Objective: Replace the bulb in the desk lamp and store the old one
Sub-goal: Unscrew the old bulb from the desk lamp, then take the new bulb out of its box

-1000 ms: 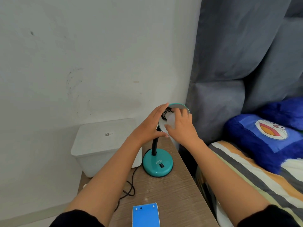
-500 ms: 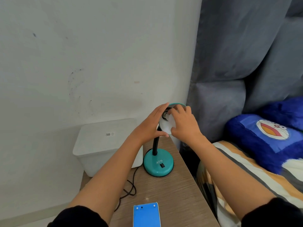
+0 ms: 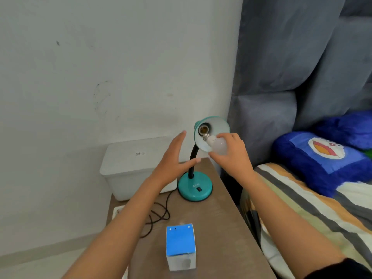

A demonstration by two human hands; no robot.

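A teal desk lamp (image 3: 194, 188) with a black gooseneck stands on the wooden bedside table (image 3: 217, 228). Its shade (image 3: 218, 125) faces me and the socket (image 3: 203, 129) inside is bare. My right hand (image 3: 231, 156) is shut on a white bulb (image 3: 218, 147), whose metal screw base points at the socket from just outside it. To the left of the shade, my left hand (image 3: 173, 160) hovers with fingers spread, touching nothing. A blue-topped bulb box (image 3: 180, 246) stands near the table's front.
A white lidded plastic bin (image 3: 130, 168) sits by the wall left of the table. The lamp's dark cord (image 3: 159, 214) loops over the table's left edge. The bed with striped sheet (image 3: 312, 208) and blue pillow (image 3: 320, 158) lies close on the right.
The bulb has come out of the lamp socket in my right hand. My left hand has let go of the shade and drawn back to the left, open.
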